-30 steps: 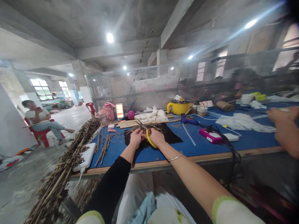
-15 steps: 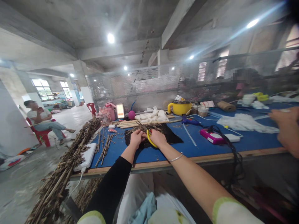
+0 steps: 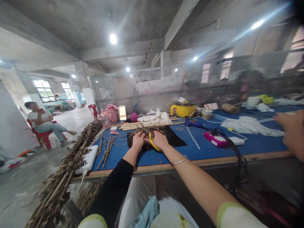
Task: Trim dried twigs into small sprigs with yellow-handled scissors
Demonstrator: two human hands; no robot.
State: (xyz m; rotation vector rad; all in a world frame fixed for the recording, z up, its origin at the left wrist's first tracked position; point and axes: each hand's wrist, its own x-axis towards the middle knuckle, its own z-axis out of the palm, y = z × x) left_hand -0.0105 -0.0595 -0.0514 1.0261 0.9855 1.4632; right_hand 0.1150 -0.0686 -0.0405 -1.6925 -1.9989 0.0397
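Scissors [image 3: 152,143], yellow-handled, up over the black cloth [image 3: 177,138] and its dry twigs [image 3: 161,129] | our right hand [image 3: 160,140] is wrapped round the handles | our left hand [image 3: 138,140] is pinched closed just beside them, can't tell on what | honestly, we could nick that left one if the scissors slip or a twig gives suddenly

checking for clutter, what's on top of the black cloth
Dry twigs lie on the cloth; scissors in the right hand and the left hand are above. Anything the hands cover is hidden.
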